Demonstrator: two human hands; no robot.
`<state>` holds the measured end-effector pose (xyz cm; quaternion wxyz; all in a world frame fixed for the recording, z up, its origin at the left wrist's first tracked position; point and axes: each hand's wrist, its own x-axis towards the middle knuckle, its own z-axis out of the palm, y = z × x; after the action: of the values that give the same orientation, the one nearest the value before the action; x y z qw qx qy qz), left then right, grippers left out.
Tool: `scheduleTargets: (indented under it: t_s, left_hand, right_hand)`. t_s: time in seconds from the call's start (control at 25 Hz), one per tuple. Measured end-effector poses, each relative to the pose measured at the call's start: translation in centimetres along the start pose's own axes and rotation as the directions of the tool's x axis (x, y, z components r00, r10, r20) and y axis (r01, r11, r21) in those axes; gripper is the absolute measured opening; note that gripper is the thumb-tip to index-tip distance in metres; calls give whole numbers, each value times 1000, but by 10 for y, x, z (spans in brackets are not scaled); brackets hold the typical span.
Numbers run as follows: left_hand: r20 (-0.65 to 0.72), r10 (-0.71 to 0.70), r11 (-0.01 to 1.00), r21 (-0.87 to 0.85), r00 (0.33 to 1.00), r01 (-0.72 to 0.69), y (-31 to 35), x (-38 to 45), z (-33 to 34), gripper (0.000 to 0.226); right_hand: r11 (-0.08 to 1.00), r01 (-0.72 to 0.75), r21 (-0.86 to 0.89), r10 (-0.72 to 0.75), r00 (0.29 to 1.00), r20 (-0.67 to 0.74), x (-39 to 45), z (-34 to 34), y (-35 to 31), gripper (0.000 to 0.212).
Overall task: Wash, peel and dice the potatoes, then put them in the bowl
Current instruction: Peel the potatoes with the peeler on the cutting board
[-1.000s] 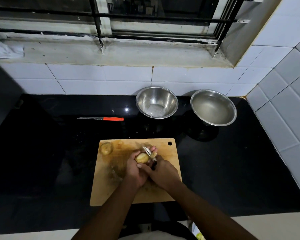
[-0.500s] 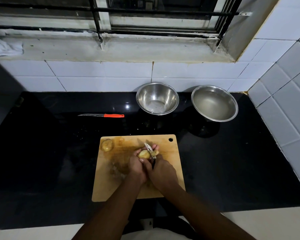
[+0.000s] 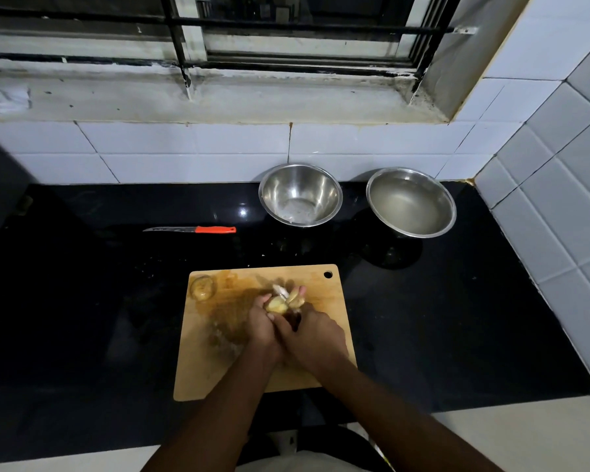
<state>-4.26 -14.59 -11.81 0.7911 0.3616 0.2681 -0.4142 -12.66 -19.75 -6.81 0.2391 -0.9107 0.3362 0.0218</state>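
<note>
Quickly, head view: we read no brand or writing anywhere. Our left hand (image 3: 263, 321) curls round a potato (image 3: 276, 305) held over the cutting board (image 3: 331, 291), potato at its fingertips. Our right hand (image 3: 315, 337) sits just right, fist-like, gripping a peeler (image 3: 281, 290) whose blurred metal head lies on the potato's far side. Both forearms come up from the bottom edge and meet mid-board. Second potato (image 3: 202, 287) sits on the board's far left corner. Knife (image 3: 189, 229) lies on the black counter (image 3: 82, 301), far left of board. Two bowls behind: left bowl (image 3: 300, 195), right bowl (image 3: 411, 202) with water.
</note>
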Motion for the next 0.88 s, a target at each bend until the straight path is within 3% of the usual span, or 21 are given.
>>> scheduleTargets:
  t_s: [0.2,0.48,0.76,0.88]
  left_hand:
    - [-45,-48,998,39,998,50,-1,10,-4,57]
    - [-101,-17,992,122,995,29,3,-9,12,44]
    - [-26,40,997,66,999,-38,3,-8,18,30]
    - [-1,61,992,107,998,-61,2,-3,9,34]
  right_hand:
    - [999,-24,36,19,991,136,10,-10,13,83]
    - [999,26,34,-28,997,66,-2,-6,4,59]
    - [986,111,-127,-106,993,47,3,16,6,56]
    - [990,128,55,-136,976,168,8,7,10,55]
